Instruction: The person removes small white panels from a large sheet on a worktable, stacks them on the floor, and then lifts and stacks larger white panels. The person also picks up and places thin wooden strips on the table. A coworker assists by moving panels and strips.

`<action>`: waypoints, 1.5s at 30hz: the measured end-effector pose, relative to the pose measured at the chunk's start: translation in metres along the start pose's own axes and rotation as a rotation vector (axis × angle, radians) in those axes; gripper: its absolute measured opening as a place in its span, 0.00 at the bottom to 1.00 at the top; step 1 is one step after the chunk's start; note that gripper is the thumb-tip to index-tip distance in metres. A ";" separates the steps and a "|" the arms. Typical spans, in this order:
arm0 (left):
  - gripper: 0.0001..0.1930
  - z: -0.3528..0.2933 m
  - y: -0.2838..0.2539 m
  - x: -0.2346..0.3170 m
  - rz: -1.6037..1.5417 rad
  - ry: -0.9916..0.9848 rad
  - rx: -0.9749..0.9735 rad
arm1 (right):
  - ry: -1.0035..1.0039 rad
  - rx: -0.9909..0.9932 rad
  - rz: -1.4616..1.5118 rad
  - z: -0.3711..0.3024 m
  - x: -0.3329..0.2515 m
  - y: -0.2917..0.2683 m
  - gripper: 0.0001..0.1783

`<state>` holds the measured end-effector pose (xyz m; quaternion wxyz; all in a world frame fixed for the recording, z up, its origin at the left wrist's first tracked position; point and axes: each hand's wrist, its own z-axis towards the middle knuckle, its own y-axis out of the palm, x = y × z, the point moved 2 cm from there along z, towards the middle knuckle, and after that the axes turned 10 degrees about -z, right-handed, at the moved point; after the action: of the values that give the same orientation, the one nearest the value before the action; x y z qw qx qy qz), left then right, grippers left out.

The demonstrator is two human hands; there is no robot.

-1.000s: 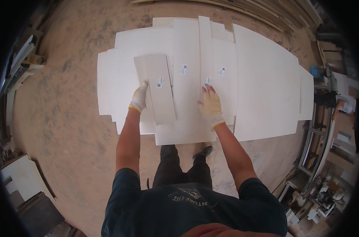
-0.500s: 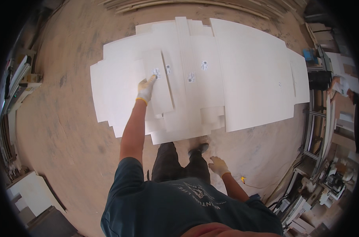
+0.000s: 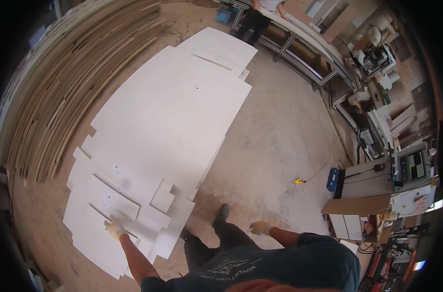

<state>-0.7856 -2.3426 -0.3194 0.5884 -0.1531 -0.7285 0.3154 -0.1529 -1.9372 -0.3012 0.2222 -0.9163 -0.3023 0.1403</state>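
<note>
My left hand (image 3: 115,229), in a pale work glove, reaches down to a narrow white panel (image 3: 121,237) at the near left. Its fingers are stretched out on the panel's top face, touching a small printed label (image 3: 105,224). The narrow panel lies on top of larger white panels (image 3: 158,112) spread over the floor. Beside it is another narrow panel (image 3: 116,197), with a label (image 3: 107,195) next to its edge. My right hand (image 3: 261,228), also gloved, hangs at my side away from the panels, fingers loosely bent and nothing visible in them.
Long boards (image 3: 70,92) are stacked at the left. At the far right a person (image 3: 269,10) stands by a metal-framed table (image 3: 304,41). A yellow tool (image 3: 299,181) with a thin hose lies on the floor. Closer on the right are a cabinet (image 3: 350,225) and a screen (image 3: 412,165).
My view has swung to the right, bringing the person and screen into sight. My left hand stays at the narrow panel's label. My right hand's fingers look more bent.
</note>
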 end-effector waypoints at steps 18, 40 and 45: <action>0.34 -0.075 0.090 0.100 0.534 -0.063 0.029 | -0.043 -0.019 -0.252 -0.102 0.322 0.095 0.10; 0.22 -0.461 0.214 0.157 0.879 0.411 -1.085 | 0.122 -0.135 0.454 0.035 0.394 0.025 0.17; 0.23 -0.535 0.314 0.184 0.973 0.294 -1.293 | 0.150 -0.147 0.235 0.049 0.508 -0.028 0.17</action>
<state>-0.3694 -1.8472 -0.3221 0.2711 -0.8004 -0.5339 0.0299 0.2098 -1.5885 -0.3921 0.1587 -0.9670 -0.1852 0.0740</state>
